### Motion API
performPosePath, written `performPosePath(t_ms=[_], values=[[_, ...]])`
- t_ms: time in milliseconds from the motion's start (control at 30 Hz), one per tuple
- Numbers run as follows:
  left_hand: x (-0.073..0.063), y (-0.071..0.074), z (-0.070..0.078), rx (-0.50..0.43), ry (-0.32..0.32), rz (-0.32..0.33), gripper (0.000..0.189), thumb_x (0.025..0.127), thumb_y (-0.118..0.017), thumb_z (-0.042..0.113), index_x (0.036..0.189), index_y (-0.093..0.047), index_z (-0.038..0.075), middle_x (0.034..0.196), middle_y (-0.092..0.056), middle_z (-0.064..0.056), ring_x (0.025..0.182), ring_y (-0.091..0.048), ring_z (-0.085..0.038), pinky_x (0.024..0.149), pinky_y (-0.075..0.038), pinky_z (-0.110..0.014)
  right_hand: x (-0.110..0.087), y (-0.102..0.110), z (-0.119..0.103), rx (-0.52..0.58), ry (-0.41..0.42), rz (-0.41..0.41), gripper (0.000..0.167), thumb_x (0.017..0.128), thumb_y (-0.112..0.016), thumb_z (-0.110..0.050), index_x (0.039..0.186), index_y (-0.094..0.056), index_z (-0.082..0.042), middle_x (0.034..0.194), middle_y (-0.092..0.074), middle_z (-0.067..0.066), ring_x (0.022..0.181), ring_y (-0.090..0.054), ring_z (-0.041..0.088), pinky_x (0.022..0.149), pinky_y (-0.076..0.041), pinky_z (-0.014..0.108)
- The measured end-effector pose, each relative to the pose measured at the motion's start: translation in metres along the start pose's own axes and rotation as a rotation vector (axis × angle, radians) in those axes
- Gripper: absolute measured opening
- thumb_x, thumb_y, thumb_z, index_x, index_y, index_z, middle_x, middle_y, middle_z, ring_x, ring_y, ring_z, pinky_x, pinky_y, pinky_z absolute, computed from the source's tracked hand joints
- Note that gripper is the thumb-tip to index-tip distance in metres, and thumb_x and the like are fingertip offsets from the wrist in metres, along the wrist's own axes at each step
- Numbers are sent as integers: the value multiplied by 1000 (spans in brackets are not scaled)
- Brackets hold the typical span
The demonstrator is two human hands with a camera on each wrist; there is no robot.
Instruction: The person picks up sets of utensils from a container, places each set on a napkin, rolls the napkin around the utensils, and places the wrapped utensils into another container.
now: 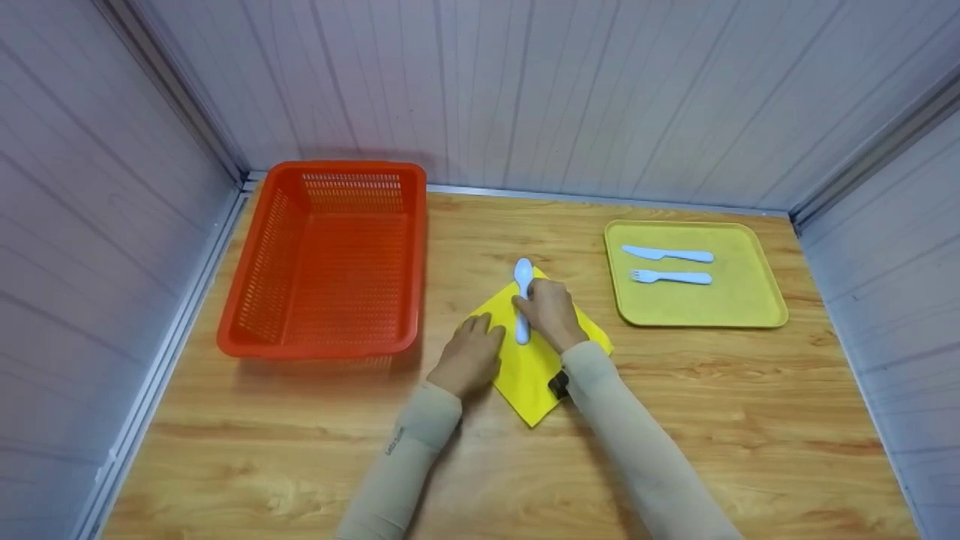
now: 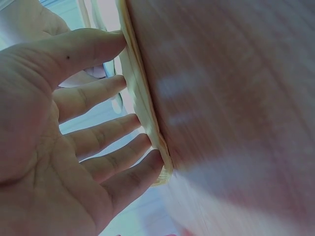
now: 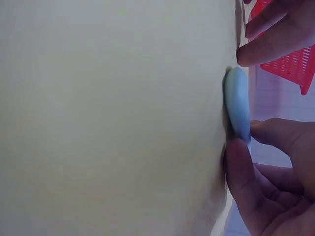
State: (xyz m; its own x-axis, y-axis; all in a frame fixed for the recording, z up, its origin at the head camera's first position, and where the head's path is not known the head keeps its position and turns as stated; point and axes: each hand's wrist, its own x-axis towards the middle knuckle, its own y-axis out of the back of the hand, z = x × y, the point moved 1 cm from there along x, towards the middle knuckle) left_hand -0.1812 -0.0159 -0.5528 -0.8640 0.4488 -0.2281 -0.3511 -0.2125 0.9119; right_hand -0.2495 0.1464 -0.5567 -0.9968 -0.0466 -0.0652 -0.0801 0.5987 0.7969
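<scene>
A yellow cloth or napkin [image 1: 529, 382] lies turned cornerwise on the wooden table. On top of it is a white plastic spoon [image 1: 523, 330], its bowl pointing away from me and past the cloth's far corner. My right hand [image 1: 553, 313] pinches the spoon's handle between thumb and fingers; the right wrist view shows the handle end of the spoon [image 3: 237, 96]. At the cloth's left side rests my left hand [image 1: 471, 356]. Seen from the left wrist, the left hand [image 2: 59, 132] has spread, fairly straight fingers, their tips touching the cloth's edge [image 2: 147, 108].
An orange-red plastic basket [image 1: 321, 351] stands at the back left. To the right is a yellow tray [image 1: 705, 311] bearing a white knife [image 1: 667, 254] and a white fork [image 1: 671, 277]. Panelled walls [image 1: 480, 90] enclose the table [image 1: 787, 420] at the back and sides.
</scene>
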Motion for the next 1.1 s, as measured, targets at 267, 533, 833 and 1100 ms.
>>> performPosePath(t_ms=[267, 533, 833, 1100], values=[[2, 1, 2, 25, 2, -11, 44, 99, -59, 18, 141, -53, 5, 151, -39, -22, 139, -36, -39, 113, -32, -49, 0, 3, 4, -1, 30, 9, 30, 94, -68, -22, 70, -58, -8, 58, -42, -3, 47, -40, 9, 43, -33, 24], [4, 3, 4, 22, 0, -15, 45, 98, -60, 20, 141, -53, 5, 151, -40, -22, 139, -37, -38, 111, -36, -50, -1, 9, 6, -7, 42, -8, 32, 96, -67, -24, 70, -58, -7, 57, -41, -5, 46, -38, 8, 42, -32, 24], [7, 21, 30, 60, -86, 104, 40, 100, -59, 23, 136, -58, 4, 147, -48, -19, 135, -45, -32, 106, -43, -46, -1, 46, 16, -201, 100, -29, 29, 99, -62, -20, 110, -69, 5, 87, -67, 12, 70, -60, 21, 63, -52, 34], [35, 19, 83, 158, -208, 104, 48, 100, -60, 32, 141, -54, 9, 147, -48, -13, 135, -46, -27, 98, -50, -41, -1, 98, 54, -380, 285, 53, 18, 97, -62, -10, 109, -67, 2, 97, -67, 17, 83, -67, 32, 69, -57, 44]])
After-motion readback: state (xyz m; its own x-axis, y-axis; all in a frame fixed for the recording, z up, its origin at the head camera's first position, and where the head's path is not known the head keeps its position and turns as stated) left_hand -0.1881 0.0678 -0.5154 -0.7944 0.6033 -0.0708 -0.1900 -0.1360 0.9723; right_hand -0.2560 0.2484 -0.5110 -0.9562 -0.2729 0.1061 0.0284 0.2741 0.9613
